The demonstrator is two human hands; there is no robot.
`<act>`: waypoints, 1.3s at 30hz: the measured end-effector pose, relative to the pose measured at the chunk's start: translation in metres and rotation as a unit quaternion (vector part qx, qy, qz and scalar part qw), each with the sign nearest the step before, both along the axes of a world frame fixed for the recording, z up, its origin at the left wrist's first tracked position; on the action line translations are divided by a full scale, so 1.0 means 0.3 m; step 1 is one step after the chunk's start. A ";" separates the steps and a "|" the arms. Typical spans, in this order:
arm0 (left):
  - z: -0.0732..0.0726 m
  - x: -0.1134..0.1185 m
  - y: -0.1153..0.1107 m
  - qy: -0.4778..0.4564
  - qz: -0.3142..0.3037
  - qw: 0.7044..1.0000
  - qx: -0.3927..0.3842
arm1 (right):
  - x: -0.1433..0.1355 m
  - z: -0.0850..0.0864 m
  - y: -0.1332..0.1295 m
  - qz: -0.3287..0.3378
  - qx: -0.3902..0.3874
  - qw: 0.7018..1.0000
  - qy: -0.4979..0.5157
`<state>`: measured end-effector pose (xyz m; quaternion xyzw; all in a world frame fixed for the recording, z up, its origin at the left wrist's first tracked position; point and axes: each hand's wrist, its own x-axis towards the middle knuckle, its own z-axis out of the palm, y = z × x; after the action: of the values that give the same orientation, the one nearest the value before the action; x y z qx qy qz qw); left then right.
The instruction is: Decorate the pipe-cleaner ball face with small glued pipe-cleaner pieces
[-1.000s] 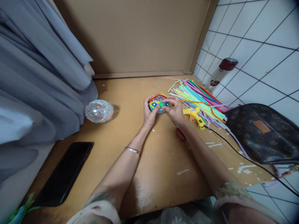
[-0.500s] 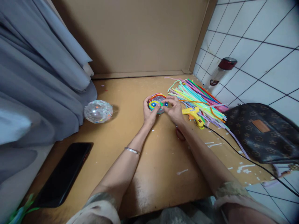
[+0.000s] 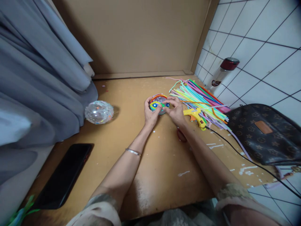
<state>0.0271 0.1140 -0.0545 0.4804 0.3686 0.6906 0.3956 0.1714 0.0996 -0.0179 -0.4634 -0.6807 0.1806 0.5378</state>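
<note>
A small clear round craft piece (image 3: 160,99), trimmed with red, yellow and green pipe cleaners, is between my two hands above the table. Two blue discs with pale centres show on its front. My left hand (image 3: 150,114) is wrapped around its left side, thumb on the front. The fingers of my right hand (image 3: 175,110) are pinched at its right side, beside a small green part between the discs. My fingers partly hide the piece. Close to my right wrist lies a yellow glue gun (image 3: 196,116).
A bundle of coloured pipe cleaners (image 3: 196,97) lies at the back right, near a bottle (image 3: 219,75) and a dark patterned bag (image 3: 268,135). Under my right forearm are red handles (image 3: 181,135). At left are a clear ball (image 3: 99,112), a black phone (image 3: 64,175) and a grey curtain (image 3: 42,62).
</note>
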 end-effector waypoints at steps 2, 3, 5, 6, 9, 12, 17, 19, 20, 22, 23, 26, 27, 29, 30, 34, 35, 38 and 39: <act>-0.002 0.000 -0.001 -0.001 0.000 1.000 -0.002 | -0.001 0.001 -0.001 -0.004 -0.001 1.000 0.000; -0.003 0.000 -0.001 -0.002 -0.002 1.000 -0.003 | -0.001 0.001 -0.002 -0.006 -0.002 1.000 0.000; -0.005 -0.002 -0.002 -0.007 -0.007 1.000 -0.005 | -0.003 0.003 -0.004 -0.007 -0.005 1.000 -0.002; -0.005 -0.004 -0.003 -0.010 -0.009 1.000 -0.006 | -0.003 0.003 -0.004 -0.008 -0.006 1.000 -0.003; -0.004 -0.007 -0.006 -0.012 -0.011 1.000 -0.008 | -0.004 0.004 -0.005 -0.010 -0.010 1.000 -0.010; 0.002 -0.005 -0.012 -0.006 -0.011 1.000 -0.012 | -0.003 0.002 -0.003 -0.008 -0.009 1.000 -0.012; 0.011 0.001 -0.018 0.013 0.000 1.000 -0.008 | -0.002 -0.001 -0.001 -0.006 -0.006 1.000 -0.003; 0.012 0.002 -0.018 0.017 0.005 1.000 -0.008 | -0.003 0.000 -0.002 -0.003 -0.008 1.000 0.001; 0.012 0.002 -0.018 0.017 0.007 1.000 -0.008 | -0.004 0.001 -0.002 -0.002 -0.009 1.000 0.003; 0.012 0.002 -0.018 0.014 0.009 1.000 -0.008 | -0.008 0.004 -0.004 -0.002 -0.012 1.000 0.008; 0.012 0.002 -0.018 0.015 0.010 1.000 -0.009 | -0.010 0.005 -0.004 -0.003 -0.012 1.000 0.012; 0.016 0.001 -0.019 0.019 0.008 1.000 -0.016 | -0.016 0.012 -0.008 -0.004 -0.014 1.000 0.020; 0.018 0.000 -0.019 0.019 0.008 1.000 -0.020 | -0.017 0.015 -0.011 -0.003 -0.014 1.000 0.022; 0.022 -0.002 -0.020 0.016 0.006 1.000 -0.026 | -0.019 0.023 -0.017 0.002 -0.014 1.000 0.022; 0.024 -0.003 -0.020 0.013 0.006 1.000 -0.028 | -0.019 0.027 -0.020 0.007 -0.014 1.000 0.026; 0.025 -0.005 -0.017 0.001 0.000 1.000 -0.032 | -0.011 0.031 -0.019 0.021 -0.051 0.995 0.087; 0.023 -0.005 -0.016 0.000 -0.002 0.999 -0.032 | -0.008 0.027 -0.015 0.019 -0.066 0.991 0.111; 0.018 -0.007 -0.011 -0.006 -0.003 1.000 -0.030 | 0.005 0.010 0.006 0.013 -0.090 0.982 0.164; 0.016 -0.008 -0.009 -0.007 -0.002 1.000 -0.030 | 0.009 0.004 0.012 0.013 -0.091 0.981 0.173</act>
<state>0.0247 0.1113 -0.0497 0.4639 0.3856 0.6819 0.4136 0.1741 0.1031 -0.0167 -0.4631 -0.5641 0.3263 0.6008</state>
